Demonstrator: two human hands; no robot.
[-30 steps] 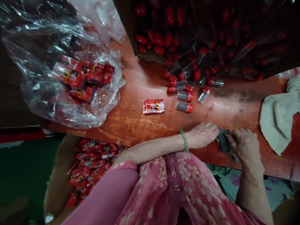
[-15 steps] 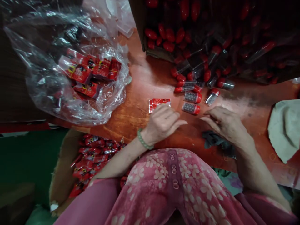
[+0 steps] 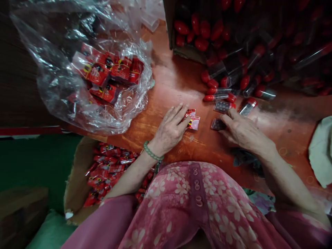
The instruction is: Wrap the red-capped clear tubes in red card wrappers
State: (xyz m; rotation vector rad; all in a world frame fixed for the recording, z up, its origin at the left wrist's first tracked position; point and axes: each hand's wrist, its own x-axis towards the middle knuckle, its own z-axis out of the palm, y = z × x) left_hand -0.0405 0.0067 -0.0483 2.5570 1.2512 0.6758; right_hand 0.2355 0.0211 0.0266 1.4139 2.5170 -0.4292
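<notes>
Red cards (image 3: 193,123) on bench (image 3: 168,76), partly under L hand (image 3: 173,127).
Clear vial (image 3: 216,125) just R of cards, red-capped tubes (image 3: 204,29) up & R, clear bag (image 3: 131,109) w/ red packs L. Vs 0.5 s ago: L fingers uncurled, R hand (image 3: 237,128) now on vial. L fingers apart, palm down; R grip can't tell.
</notes>
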